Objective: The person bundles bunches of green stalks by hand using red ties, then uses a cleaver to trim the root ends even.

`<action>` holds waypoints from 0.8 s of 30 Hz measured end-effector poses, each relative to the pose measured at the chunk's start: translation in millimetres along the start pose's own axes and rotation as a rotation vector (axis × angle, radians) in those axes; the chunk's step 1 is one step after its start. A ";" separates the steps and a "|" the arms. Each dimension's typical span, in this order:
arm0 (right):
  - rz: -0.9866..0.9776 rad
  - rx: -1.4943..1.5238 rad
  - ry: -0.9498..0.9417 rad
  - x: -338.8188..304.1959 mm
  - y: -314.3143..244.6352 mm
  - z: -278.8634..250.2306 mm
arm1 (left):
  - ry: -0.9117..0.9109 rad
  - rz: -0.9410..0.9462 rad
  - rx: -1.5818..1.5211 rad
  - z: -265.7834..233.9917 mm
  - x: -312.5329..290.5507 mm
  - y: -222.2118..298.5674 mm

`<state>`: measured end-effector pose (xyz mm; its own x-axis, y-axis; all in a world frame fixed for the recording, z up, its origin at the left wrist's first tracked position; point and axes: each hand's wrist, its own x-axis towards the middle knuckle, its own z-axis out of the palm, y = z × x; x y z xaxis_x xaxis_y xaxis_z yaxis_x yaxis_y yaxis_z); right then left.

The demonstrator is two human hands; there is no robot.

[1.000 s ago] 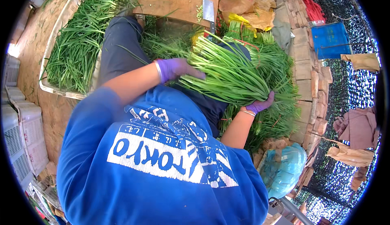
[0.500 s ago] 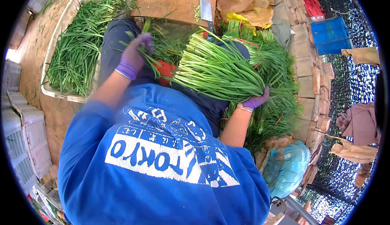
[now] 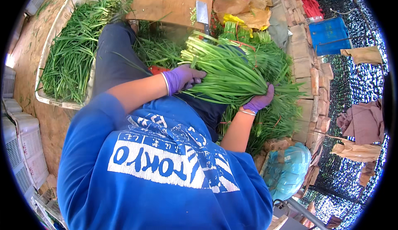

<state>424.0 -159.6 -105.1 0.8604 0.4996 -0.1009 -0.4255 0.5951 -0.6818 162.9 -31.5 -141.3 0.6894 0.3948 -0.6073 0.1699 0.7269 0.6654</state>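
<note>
A large bunch of garlic chives lies slanted across my lap, pale stem ends toward the upper left and green leaves toward the lower right. My right hand, in a purple glove, is closed round its leafy end. My left hand, gloved the same way, presses its bent fingers into the near side of the bunch by the stems. Some of those fingertips are hidden among the leaves. Tied bunches of garlic chives are piled beyond and under my right hand.
A white plastic crate of loose chives stands at my left. Ahead lies a wooden board with a cleaver at its right edge. Bricks line the right side, near a blue container and a blue plastic-wrapped bundle.
My left hand has let go of some loose leaves and come rightward and down onto the bunch. My right hand keeps its hold. The view has shifted slightly.
</note>
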 end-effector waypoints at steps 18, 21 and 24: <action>0.254 0.023 -0.014 14.0 27.1 -37.5 | -0.543 0.189 -0.263 -118.8 -56.7 13.7; 0.304 0.097 0.017 16.7 37.0 -48.5 | -0.192 0.589 -0.876 -157.5 -81.4 20.8; 0.242 0.013 0.061 18.0 44.2 -55.6 | -0.092 0.623 -0.256 -160.8 -57.3 11.6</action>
<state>436.3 -159.3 -177.3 0.7480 0.5901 -0.3037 -0.6245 0.4710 -0.6231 12.2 44.7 -168.5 0.6640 0.7414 -0.0971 -0.4424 0.4942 0.7484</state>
